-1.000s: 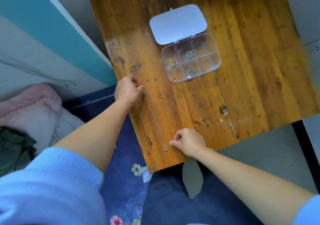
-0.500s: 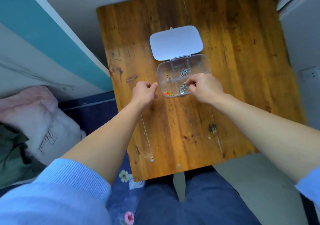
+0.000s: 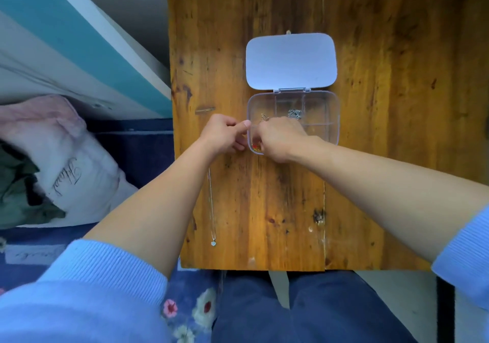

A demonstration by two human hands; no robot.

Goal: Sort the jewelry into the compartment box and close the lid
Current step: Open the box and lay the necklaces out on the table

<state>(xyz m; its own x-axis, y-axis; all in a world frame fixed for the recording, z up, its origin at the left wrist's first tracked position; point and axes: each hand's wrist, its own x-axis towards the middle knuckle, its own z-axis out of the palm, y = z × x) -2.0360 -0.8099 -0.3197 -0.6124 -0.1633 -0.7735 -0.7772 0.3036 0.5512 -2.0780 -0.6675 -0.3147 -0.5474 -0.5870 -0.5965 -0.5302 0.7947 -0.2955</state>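
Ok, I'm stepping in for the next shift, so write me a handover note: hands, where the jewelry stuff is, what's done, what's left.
Left hand: pinching one end of the necklace chain beside the box's left edge.
Right hand: over the front-left compartments of the compartment box, fingers closed; what they hold is hidden.
Necklace: chain trails down the table to its pendant near the front edge.
Done: small pieces sit in several compartments, including a silver cluster and a red piece.
Left: feed the necklace in, pick up the small dark item on the table, shut the open lid.
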